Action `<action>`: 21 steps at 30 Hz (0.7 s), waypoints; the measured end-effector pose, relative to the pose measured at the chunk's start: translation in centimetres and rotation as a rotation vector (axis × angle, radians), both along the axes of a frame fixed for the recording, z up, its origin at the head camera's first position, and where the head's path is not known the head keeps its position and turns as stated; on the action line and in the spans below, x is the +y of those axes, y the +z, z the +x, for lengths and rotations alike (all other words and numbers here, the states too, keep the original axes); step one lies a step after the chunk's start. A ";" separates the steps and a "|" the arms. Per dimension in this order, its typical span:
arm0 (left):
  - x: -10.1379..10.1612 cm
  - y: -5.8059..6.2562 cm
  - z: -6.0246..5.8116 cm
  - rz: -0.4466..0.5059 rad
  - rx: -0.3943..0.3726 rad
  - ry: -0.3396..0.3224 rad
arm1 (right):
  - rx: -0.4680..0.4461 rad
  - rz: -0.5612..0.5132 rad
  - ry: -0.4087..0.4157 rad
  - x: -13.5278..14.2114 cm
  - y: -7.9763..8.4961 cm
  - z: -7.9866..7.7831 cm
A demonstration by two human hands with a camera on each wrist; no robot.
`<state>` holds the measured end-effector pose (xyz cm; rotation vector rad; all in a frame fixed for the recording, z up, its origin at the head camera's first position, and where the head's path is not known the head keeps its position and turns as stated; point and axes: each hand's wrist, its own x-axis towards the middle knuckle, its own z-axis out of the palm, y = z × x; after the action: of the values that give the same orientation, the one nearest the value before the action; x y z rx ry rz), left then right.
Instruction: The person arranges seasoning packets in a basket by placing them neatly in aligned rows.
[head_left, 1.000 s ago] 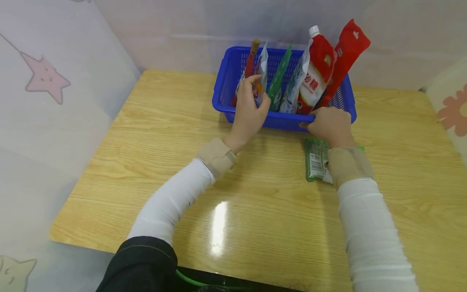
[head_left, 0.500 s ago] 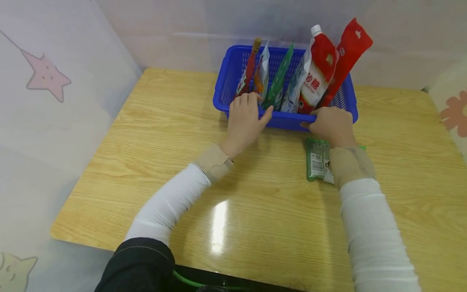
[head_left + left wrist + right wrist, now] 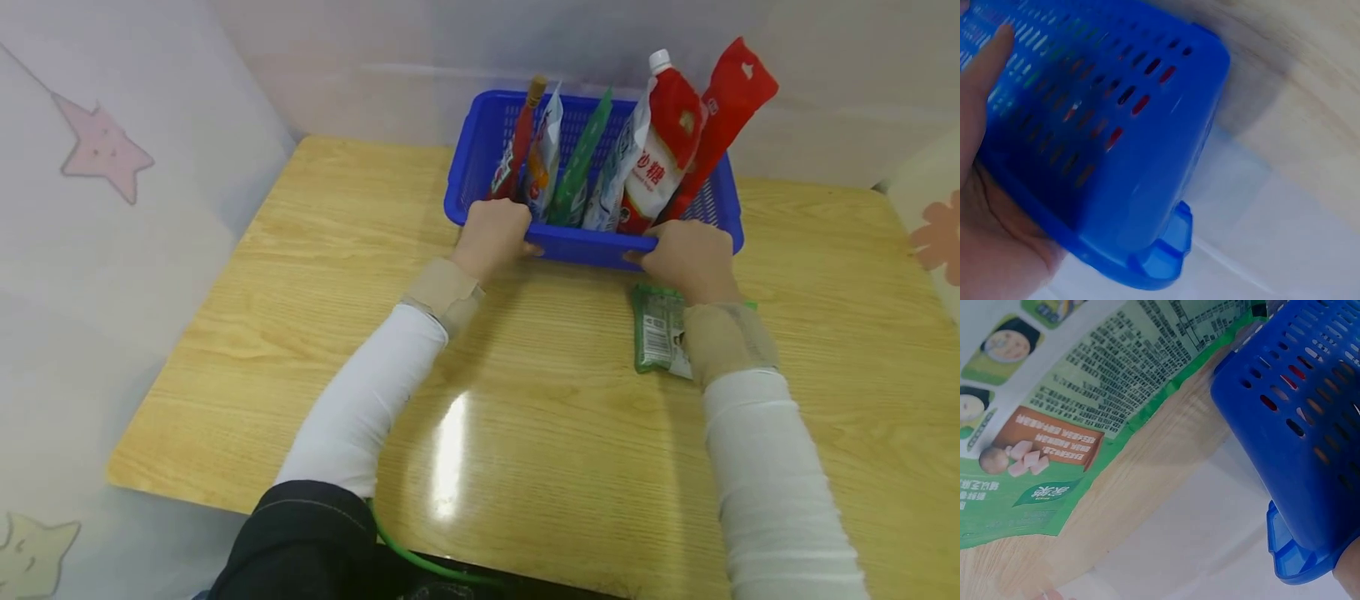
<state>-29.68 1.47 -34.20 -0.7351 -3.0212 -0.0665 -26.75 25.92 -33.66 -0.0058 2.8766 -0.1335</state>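
Note:
A blue plastic basket point(image 3: 577, 245) stands at the back of the table, holding several upright food pouches. My left hand point(image 3: 491, 237) grips its front rim toward the left, fingers over the edge and thumb on the outer wall. The left wrist view shows the thumb point(image 3: 988, 69) against the slotted wall. Further right, my right hand point(image 3: 688, 254) holds the same rim. Inside are a red pouch with a tan top point(image 3: 517, 150), a white-and-orange pouch point(image 3: 543, 158), a green pouch point(image 3: 582, 162), a spouted sugar pouch point(image 3: 660, 154) and a tall red bag point(image 3: 723, 117).
A green-and-white food packet point(image 3: 660, 329) lies on the wooden table point(image 3: 525, 400) before the basket, partly hidden by my right wrist. Its printed face point(image 3: 1085, 425) fills much of the right wrist view. A pale wall point(image 3: 360, 92) rises right behind the basket.
My left hand has come down from among the pouches and now grips the basket's front rim. The right hand keeps its hold on the rim.

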 end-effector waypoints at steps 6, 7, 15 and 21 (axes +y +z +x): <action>0.3 0.5 -1.3 -0.038 -0.100 -0.071 | 0.001 0.008 -0.004 0.7 0.3 0.0; 0.3 0.5 -1.5 -0.039 -0.112 -0.086 | 0.006 0.010 -0.004 0.7 0.3 0.1; 0.6 0.6 -1.9 -0.001 -0.164 -0.106 | 0.015 0.003 -0.002 1.1 0.7 0.5; 1.2 0.9 -1.6 -0.026 -0.116 -0.108 | -0.003 0.010 -0.019 1.6 1.0 0.6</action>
<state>-31.31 2.66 -33.28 -0.9284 -3.0936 -0.0746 -26.18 27.52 -32.67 0.0241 2.8751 -0.1224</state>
